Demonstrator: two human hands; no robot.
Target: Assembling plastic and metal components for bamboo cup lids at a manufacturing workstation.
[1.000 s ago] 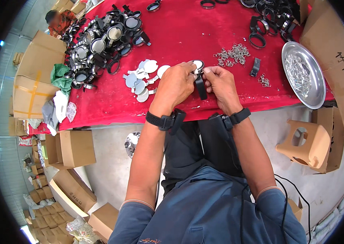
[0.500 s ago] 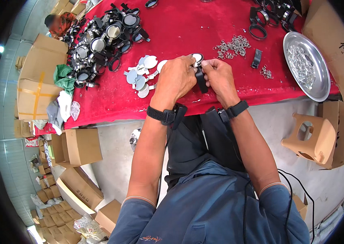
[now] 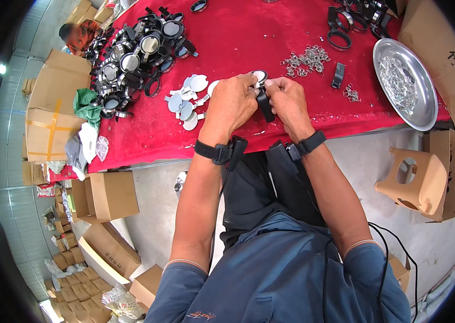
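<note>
Over the near middle of the red-covered table (image 3: 238,40), both hands are closed on one black ring-shaped lid (image 3: 265,106). A pale round disc shows at its top and a black strap hangs down toward me. My left hand (image 3: 231,105) grips it from the left, fingers curled and partly hidden behind the knuckles. With thumb and forefinger, my right hand (image 3: 288,102) pinches the right side where the strap meets the ring; whether a small part sits in that pinch cannot be seen. Beside my left hand lie loose white and grey discs with tabs (image 3: 186,102).
Finished-looking black lids (image 3: 130,62) are heaped at the far left. Small metal clips (image 3: 308,60) and a black strap piece (image 3: 338,75) lie right of my hands. A metal tray (image 3: 426,107) holds wire pieces. Cartons (image 3: 111,194) and a stool (image 3: 410,175) stand below the table edge.
The whole view has shifted slightly. Both hands keep their hold on the black lid, with only a very small movement of the right fingers.
</note>
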